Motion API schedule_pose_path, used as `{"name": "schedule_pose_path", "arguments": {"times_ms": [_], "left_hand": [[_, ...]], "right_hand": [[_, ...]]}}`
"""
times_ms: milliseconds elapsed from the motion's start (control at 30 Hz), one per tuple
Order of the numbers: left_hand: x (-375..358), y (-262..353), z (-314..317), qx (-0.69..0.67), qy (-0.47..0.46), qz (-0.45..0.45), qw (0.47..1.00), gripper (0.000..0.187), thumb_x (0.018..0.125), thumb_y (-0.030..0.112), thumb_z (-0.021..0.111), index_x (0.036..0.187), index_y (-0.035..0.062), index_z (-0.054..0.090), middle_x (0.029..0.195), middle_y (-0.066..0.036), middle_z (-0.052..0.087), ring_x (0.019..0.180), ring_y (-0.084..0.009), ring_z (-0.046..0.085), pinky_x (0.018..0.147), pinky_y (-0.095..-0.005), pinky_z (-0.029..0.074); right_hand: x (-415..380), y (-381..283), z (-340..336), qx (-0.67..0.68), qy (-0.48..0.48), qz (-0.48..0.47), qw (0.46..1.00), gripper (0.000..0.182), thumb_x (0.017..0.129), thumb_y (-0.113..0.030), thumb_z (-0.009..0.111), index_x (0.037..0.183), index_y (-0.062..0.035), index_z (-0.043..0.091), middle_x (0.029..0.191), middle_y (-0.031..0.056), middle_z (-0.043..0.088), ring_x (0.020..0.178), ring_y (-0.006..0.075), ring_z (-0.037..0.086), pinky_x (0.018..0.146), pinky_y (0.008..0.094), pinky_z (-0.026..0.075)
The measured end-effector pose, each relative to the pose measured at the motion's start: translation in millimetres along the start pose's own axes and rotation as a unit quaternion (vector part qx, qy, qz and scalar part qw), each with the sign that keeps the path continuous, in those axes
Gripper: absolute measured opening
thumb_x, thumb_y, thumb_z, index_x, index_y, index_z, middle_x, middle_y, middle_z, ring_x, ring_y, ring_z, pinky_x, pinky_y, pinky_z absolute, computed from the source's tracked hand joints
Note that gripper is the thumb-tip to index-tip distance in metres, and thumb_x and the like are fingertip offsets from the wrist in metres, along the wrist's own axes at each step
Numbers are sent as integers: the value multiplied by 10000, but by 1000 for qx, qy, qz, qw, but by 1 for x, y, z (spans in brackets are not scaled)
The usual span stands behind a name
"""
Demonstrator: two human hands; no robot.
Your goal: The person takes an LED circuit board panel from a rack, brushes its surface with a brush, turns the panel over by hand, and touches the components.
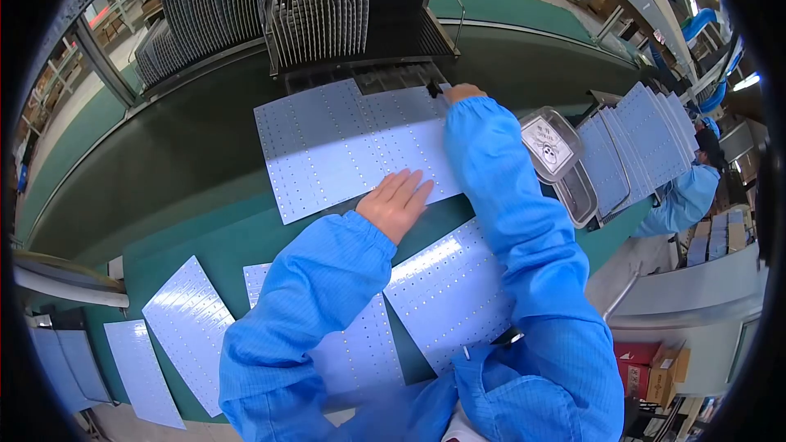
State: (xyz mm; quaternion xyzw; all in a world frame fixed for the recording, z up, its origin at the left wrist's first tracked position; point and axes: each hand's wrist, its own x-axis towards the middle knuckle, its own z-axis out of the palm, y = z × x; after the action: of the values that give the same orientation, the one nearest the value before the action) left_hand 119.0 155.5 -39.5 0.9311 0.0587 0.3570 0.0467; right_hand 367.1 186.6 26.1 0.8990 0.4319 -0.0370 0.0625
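The left hand (pixel 397 205) lies flat, fingers stretched out and grasping nothing, on the near edge of a pale dotted board (pixel 327 147). Farther off, the right hand (pixel 464 93) has its fingers closed on a small black piece (pixel 435 88) by the board's far right corner; its sleeve and wrist hide some of the grip from me. The board sits in front of the person, its far edge stepped, reaching from the green tabletop (pixel 184 229) over the dark strip (pixel 90 188) beyond it. More dotted boards (pixel 450 299) lie at angles on the near side, some partly under the blue sleeves. Beyond the board stands a rack packed with upright panels (pixel 319 12). To the right, a labelled metal tray (pixel 550 147) rests near a slanting stack of boards (pixel 634 143), and past that a co-worker in blue (pixel 688 196) is partly visible.
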Motion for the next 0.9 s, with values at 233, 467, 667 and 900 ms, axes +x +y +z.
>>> {"name": "schedule_pose_path", "arguments": {"times_ms": [233,467,667,900], "left_hand": [[0,0,0,-7,15,-1,1000,390,738,181,669,1100,71,573,1126,-129,560,1057,-278,538,922,-382,439],[0,-2,1,-15,17,-4,1000,394,729,170,673,1098,73,572,1124,-126,558,1057,-279,535,919,-385,441],[0,-2,0,-8,4,6,1000,387,738,169,666,1100,73,572,1130,-127,556,1062,-282,534,918,-391,443],[2,-2,0,-17,1,-12,1000,429,722,113,683,1134,77,567,1159,-124,556,1066,-281,546,906,-381,463]], "right_hand": [[-29,16,10,-23,27,-59,998,302,857,-288,484,1116,-195,610,1098,143,582,1026,341,568,869,408,458],[-23,30,15,-30,-24,-61,997,314,869,-286,457,1144,-218,592,1158,136,564,1061,313,558,855,411,463],[21,8,17,10,-63,8,998,399,872,-385,445,1123,-115,599,1234,139,518,1081,329,534,896,392,436],[-29,19,16,37,18,-54,998,395,865,-370,440,1133,-123,592,1191,137,552,1095,337,524,909,390,428]]}}
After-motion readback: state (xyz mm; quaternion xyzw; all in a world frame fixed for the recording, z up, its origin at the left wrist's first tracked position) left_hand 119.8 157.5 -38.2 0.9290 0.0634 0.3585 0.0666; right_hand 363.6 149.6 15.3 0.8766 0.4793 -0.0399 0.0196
